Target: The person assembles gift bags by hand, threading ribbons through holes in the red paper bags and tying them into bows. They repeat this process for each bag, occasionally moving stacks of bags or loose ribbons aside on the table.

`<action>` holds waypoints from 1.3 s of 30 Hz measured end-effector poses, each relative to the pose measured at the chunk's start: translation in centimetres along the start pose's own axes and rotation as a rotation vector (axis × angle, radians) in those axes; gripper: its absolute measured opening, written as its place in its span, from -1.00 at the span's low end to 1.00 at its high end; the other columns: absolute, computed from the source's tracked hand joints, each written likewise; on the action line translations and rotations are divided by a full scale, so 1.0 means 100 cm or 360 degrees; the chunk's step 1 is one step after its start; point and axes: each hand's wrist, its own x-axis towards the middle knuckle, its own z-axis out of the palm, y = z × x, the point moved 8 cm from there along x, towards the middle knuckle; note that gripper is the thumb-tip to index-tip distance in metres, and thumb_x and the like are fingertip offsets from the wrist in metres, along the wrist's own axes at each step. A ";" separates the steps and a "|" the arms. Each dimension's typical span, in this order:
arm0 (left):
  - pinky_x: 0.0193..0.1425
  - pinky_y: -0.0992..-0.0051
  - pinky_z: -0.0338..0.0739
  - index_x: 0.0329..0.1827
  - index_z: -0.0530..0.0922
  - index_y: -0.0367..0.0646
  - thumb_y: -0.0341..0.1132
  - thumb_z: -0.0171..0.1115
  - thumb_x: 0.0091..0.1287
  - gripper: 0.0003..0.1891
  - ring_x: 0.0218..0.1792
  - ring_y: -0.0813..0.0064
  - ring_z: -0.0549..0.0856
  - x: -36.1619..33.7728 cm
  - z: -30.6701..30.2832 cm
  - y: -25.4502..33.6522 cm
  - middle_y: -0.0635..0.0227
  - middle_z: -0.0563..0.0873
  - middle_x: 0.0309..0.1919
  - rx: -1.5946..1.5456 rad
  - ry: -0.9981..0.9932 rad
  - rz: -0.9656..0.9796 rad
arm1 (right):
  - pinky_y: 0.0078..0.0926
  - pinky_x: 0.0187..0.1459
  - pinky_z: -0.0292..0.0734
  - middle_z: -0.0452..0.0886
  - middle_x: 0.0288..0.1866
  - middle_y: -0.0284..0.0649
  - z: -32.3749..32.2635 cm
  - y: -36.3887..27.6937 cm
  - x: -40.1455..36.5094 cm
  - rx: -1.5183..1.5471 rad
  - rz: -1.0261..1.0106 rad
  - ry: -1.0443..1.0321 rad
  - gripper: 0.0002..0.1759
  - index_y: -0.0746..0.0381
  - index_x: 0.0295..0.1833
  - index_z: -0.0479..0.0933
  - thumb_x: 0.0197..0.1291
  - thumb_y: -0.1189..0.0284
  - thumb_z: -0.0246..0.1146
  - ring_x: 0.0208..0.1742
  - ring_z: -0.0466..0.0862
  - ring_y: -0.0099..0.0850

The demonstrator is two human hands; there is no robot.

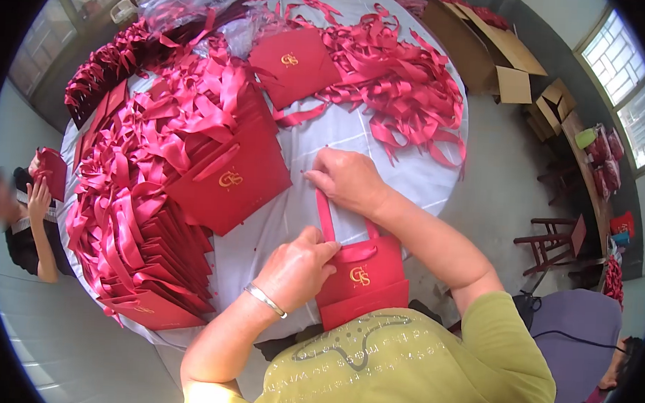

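1. The red bag is at the near edge of the table, close in front of the green shirt. Its front shows a gold logo, and its lower part looks folded forward.
2. The left hand, which wears a silver bracelet, is grasping at the top left corner of this bag, with thumb and fingers bent together around the ribbon there.
3. The right hand is farther over the table and pinches the upper part of the ribbon handle. The ribbon goes down from these fingers to the left hand.
4. The table has a pale cloth with thin lines.
5. To the left of the hands there is a big stack of red bags, standing closely together, with many pink-red ribbons over them. One larger bag leans at its right side, logo visible.
6. Beyond the hands, another red bag lies beside a loose heap of ribbons. Clear plastic is at the far left side.
7. On the left of the table, a person in dark clothes holds a small red bag.
8. On the right are open cardboard boxes, a wooden stool and a person in a purple-grey top.
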 end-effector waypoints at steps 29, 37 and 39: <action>-0.11 0.20 0.64 0.15 0.54 -0.25 -0.38 0.33 0.15 -0.54 -0.18 0.07 0.70 -0.007 0.028 0.040 0.10 0.57 -0.04 0.0308 0.0368 0.0367 | -0.22 -0.32 0.56 0.68 -0.48 -0.04 -0.049 0.025 -0.070 -0.0218 0.0494 -0.0076 -0.62 0.28 -0.48 0.63 0.04 0.15 0.44 -0.41 0.69 -0.11; -0.15 0.20 0.63 0.13 0.55 -0.27 -0.36 0.33 0.15 -0.55 -0.16 0.11 0.68 -0.004 0.028 0.040 0.13 0.56 -0.06 0.0339 0.0350 0.0450 | -0.20 -0.34 0.55 0.65 -0.44 -0.11 -0.047 0.023 -0.074 -0.0239 0.0233 0.0314 -0.78 0.28 -0.38 0.56 0.13 0.35 0.37 -0.40 0.67 -0.11; -0.15 0.21 0.63 0.13 0.55 -0.27 -0.37 0.33 0.15 -0.56 -0.17 0.12 0.68 -0.003 0.028 0.040 0.13 0.56 -0.07 0.0331 0.0341 0.0436 | -0.20 -0.36 0.54 0.63 -0.44 -0.10 -0.052 0.021 -0.078 -0.0185 0.0189 0.0515 -0.83 0.27 -0.39 0.53 0.14 0.42 0.34 -0.40 0.66 -0.11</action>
